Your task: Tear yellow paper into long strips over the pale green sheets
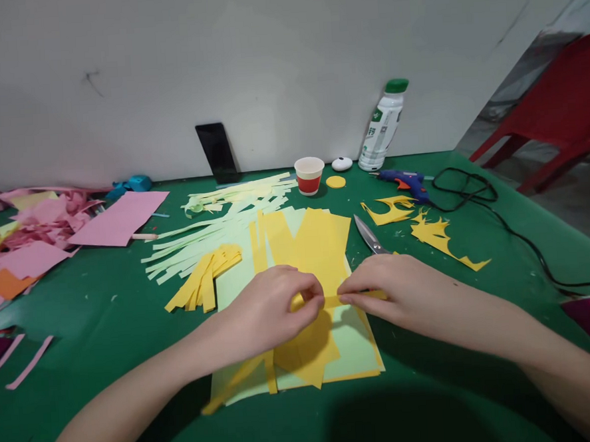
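Note:
Between my two hands runs a narrow yellow paper strip (332,301), pinched at both sides. My left hand (284,300) has thumb and forefinger closed on it in a loop. Fingertips of my right hand (386,287) press together on the strip's other part. Below lie yellow paper pieces (323,236) on pale green sheets (355,344). A bundle of folded yellow strips (203,276) rests left of the sheets, beside fringed pale green strips (191,244). Scissors (370,235) lie beyond my right hand, their handles mostly hidden by it.
On the right are yellow scraps (441,239) and a blue glue gun (405,182) with a black cord. Along the wall stand a phone (217,152), a paper cup (309,177) and a leaning bottle (382,129). Pink paper (122,218) is piled at left on the green table (117,338).

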`<state>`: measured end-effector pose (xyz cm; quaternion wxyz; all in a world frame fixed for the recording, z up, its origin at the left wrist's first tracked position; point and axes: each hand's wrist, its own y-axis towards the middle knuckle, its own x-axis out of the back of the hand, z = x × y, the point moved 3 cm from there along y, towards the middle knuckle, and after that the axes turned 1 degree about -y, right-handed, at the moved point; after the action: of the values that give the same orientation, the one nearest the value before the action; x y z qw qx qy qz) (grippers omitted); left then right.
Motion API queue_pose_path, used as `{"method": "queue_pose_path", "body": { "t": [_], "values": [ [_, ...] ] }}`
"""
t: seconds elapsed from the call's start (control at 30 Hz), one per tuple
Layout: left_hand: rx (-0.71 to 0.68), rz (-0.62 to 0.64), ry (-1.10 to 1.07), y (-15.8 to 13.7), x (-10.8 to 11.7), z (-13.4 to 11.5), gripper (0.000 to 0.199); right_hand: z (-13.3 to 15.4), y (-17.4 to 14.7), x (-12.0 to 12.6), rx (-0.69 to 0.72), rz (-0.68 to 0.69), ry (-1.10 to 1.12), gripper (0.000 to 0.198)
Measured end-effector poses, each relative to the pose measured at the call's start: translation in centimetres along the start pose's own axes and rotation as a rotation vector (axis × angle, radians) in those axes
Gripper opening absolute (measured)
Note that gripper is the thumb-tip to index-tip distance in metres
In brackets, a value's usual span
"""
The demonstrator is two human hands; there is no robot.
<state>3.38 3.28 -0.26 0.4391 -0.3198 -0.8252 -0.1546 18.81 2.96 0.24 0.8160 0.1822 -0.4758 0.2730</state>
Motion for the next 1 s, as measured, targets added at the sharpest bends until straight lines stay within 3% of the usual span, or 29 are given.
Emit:
{"method": "queue_pose_path", "body": {
  "t": [0.1,0.2,0.37,0.57,0.73,1.0],
  "values": [
    [-0.003,0.002,-0.001,-0.1,-0.2,-0.1,0.023,0.5,0.3,-0.3,-0.011,0.038,0.026,0.028],
    [-0.057,-0.029,0.062,-0.2,-0.2,-0.3,0.022,0.7,0.8,-0.4,-0.116,0.103,0.076,0.033],
    [-0.208,-0.103,0.329,-0.1,-0.8,-0.4,0.015,0.1,1.2,-0.5,-0.223,0.16,0.18,0.031],
    [-0.353,-0.205,0.554,-0.1,-1.4,-0.7,0.024,-0.3,1.0,-0.1,-0.24,0.243,0.322,0.026],
    [-0.227,-0.191,0.496,-0.4,0.2,0.4,0.025,-1.2,0.6,1.8,-0.256,0.275,0.337,0.026],
    [0.065,-0.099,0.234,-0.4,4.9,3.4,0.028,-5.1,-0.9,5.2,-0.319,0.242,0.252,0.037]
  ]
}}
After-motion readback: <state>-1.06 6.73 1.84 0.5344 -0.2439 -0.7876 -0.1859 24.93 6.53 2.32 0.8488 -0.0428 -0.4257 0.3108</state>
